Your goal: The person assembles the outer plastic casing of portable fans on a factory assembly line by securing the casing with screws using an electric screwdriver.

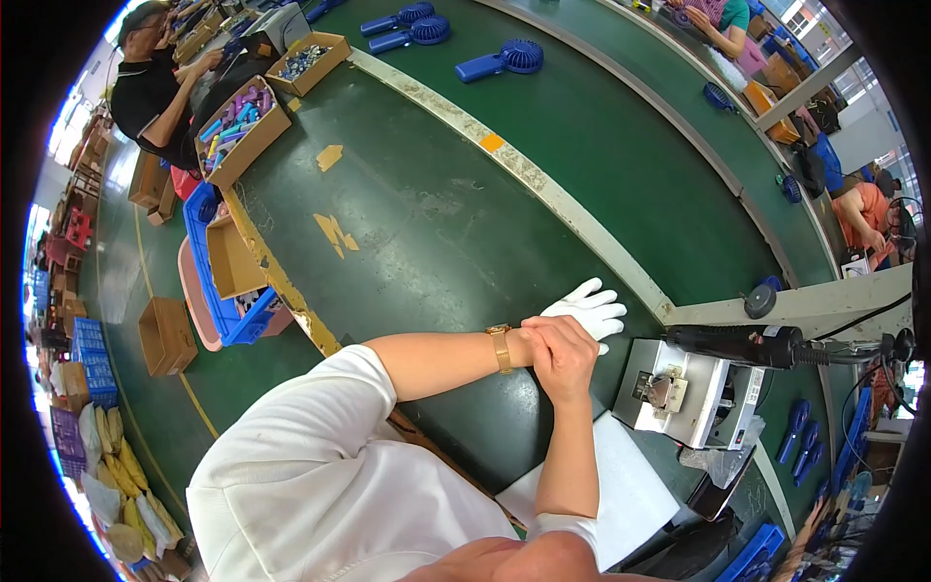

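My left hand wears a white glove, its fingers spread over the green tabletop. Bare and closed, my right hand wraps over the left wrist at the glove's cuff, gripping the cuff, which is mostly hidden under the fingers. A gold-coloured watch circles the left wrist just behind that grip. Right of both hands stands a silver box-shaped machine with a small metal fixture on its face. Above it a black electric screwdriver lies sideways, touched by neither hand.
A white sheet lies below the machine. Blue handheld fans rest on the green belt beyond the pale rail. Cartons of coloured parts and small metal pieces stand far left. A blue crate sits beside the table; co-workers sit around.
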A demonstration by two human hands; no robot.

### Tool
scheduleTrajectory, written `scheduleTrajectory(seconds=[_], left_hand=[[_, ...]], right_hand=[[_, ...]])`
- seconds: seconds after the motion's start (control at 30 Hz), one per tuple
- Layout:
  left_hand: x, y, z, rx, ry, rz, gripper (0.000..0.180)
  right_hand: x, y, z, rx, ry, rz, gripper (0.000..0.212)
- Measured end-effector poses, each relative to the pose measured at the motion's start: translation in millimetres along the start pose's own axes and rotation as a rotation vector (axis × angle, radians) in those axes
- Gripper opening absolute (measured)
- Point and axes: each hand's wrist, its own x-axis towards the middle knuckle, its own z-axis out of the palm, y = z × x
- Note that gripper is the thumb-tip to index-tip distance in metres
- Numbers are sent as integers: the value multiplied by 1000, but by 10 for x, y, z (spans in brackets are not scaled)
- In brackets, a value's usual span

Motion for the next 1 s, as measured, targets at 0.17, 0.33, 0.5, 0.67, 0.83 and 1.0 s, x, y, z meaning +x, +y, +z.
scheduleTrajectory(seconds=[0.17,0.33,0.5,0.67,0.83,1.0], left_hand=[[-9,6,2,2,-27,-9,35],[-85,-71,115,-33,-23,8,42],[-80,-74,141,-16,5,33,43],[-64,6,-32,-98,59,35,44],[-69,21,-45,-50,39,45,46],[-169,3,103,-209,0,-33,50]], right_hand=[[-24,18,-9,78,-5,43,8],[31,-47,-6,101,7,98,14],[35,-61,-13,123,-25,162,12],[92,-145,-37,86,10,103,21],[93,-123,-31,73,-3,40,28],[66,-88,-13,79,25,57,29]])
